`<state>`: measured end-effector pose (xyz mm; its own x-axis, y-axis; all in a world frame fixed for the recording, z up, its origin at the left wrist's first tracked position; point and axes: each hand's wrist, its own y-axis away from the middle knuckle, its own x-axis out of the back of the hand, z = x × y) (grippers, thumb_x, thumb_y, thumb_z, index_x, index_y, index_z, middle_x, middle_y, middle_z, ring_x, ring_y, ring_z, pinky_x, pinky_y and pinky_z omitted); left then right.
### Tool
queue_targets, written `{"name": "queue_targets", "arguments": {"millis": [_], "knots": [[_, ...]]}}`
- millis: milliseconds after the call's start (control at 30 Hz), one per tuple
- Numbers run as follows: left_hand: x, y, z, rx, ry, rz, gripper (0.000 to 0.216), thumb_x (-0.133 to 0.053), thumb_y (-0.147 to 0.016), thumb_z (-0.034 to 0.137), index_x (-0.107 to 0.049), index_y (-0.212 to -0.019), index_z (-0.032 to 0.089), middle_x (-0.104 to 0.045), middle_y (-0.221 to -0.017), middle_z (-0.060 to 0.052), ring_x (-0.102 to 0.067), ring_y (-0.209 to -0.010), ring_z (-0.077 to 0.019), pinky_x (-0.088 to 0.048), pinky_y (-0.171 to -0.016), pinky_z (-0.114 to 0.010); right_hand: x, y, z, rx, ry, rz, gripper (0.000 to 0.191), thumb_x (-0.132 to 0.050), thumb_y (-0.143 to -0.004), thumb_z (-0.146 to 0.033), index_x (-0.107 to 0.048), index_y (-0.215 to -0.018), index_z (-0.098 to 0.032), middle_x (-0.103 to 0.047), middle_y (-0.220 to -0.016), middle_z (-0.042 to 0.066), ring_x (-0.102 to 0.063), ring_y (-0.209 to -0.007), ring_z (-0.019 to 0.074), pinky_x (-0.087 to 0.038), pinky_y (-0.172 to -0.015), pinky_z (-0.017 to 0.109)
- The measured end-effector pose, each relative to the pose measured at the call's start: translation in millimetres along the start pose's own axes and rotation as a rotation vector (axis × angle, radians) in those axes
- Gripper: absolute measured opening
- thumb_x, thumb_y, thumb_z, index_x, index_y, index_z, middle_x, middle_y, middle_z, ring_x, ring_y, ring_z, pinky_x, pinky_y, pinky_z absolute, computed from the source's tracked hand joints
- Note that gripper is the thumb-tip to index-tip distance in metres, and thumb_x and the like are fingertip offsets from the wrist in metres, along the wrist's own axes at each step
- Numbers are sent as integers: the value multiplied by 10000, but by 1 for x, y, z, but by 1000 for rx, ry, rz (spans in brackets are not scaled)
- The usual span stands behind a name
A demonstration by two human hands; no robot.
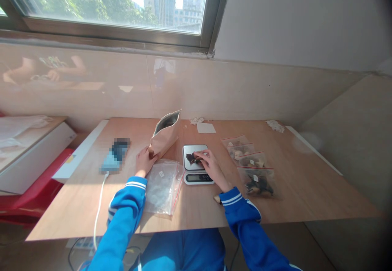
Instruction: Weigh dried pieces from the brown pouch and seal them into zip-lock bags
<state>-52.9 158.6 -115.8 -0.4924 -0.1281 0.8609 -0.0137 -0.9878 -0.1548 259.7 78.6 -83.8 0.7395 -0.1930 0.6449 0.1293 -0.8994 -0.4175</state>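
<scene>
My left hand [143, 161] grips the base of an open brown paper pouch [164, 134] that stands tilted on the wooden table [294, 181]. My right hand [211, 165] rests over the small digital kitchen scale [196, 164], its fingers pinched on dark dried pieces [192, 158] lying on the scale's plate. A stack of empty clear zip bags [162, 185] lies flat between my arms. Both sleeves are blue with white stripes.
Several filled zip bags [251, 165] lie in a row right of the scale. A blurred blue device [114, 156] with a white cable [98, 209] sits at left. Paper scraps [206, 127] lie near the tiled wall. A white and red box [33, 161] stands left of the table.
</scene>
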Motion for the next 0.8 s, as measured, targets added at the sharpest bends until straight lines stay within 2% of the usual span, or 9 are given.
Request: {"name": "queue_targets", "arguments": {"millis": [100, 200, 333, 400, 467, 567, 667, 800], "knots": [[1, 0, 1, -1, 8, 5, 370, -543, -831, 456, -618, -1080, 193, -628, -1174, -114, -527, -1176, -288, -356, -1011, -408, 7, 4, 1, -13, 22, 15, 436, -452, -880, -117, -576, -1271, -265, -535, -1143, 81, -562, -1089, 206, -472, -987, 423], [2, 0, 3, -1, 0, 1, 364, -546, -831, 443, -617, -1085, 192, -636, -1157, -116, -535, -1158, -284, -361, -1004, -403, 23, 20, -2, -48, 55, 57, 421, -457, -888, -164, -543, -1288, -267, -533, -1170, 88, -539, -1145, 227, -451, -1015, 449], [4, 1, 4, 1, -8, -13, 366, -542, -835, 432, -605, -1103, 190, -646, -1121, -115, -543, -1138, -277, -363, -1005, -394, 41, 63, -12, -160, 87, 74, 277, -447, -901, -215, -632, -1103, -257, -549, -1116, 83, -570, -1100, 230, -463, -997, 442], [4, 2, 3, -9, -5, -9, 370, -537, -838, 441, -600, -1107, 195, -646, -1118, -110, -541, -1141, -276, -365, -1007, -393, 40, 90, -19, -227, 94, 28, 221, -504, -880, -247, -648, -1047, -256, -563, -1085, 80, -591, -1067, 237, -488, -965, 431], [3, 2, 3, -22, -5, -2, 369, -531, -841, 448, -598, -1103, 197, -647, -1113, -106, -547, -1132, -276, -373, -999, -395, 35, 116, -24, -259, 94, -27, 242, -580, -826, -244, -653, -1056, -262, -582, -1068, 80, -611, -1031, 247, -522, -912, 416], [3, 2, 2, -34, -7, -4, 363, -519, -847, 455, -599, -1086, 195, -653, -1079, -103, -570, -1094, -277, -396, -968, -396, 26, 140, -27, -248, 78, -64, 217, -551, -825, -195, -684, -979, -271, -628, -972, 73, -646, -926, 243, -559, -814, 389], [4, 2, 3, -51, -11, 0, 353, -505, -854, 469, -600, -1053, 192, -659, -1035, -99, -588, -1059, -274, -419, -928, -388, 27, 133, -26, -222, 71, -49, 213, -500, -861, -193, -697, -883, -269, -650, -833, 56, -654, -815, 233, -563, -736, 378], [5, 2, 3, -55, -19, 10, 348, -511, -850, 485, -599, -1018, 193, -662, -998, -90, -599, -1036, -272, -431, -909, -385, 37, 80, -20, -188, 57, 32, 194, -516, -868, -247, -705, -911, -235, -682, -893, 68, -652, -847, 226, -549, -771, 386]]}}
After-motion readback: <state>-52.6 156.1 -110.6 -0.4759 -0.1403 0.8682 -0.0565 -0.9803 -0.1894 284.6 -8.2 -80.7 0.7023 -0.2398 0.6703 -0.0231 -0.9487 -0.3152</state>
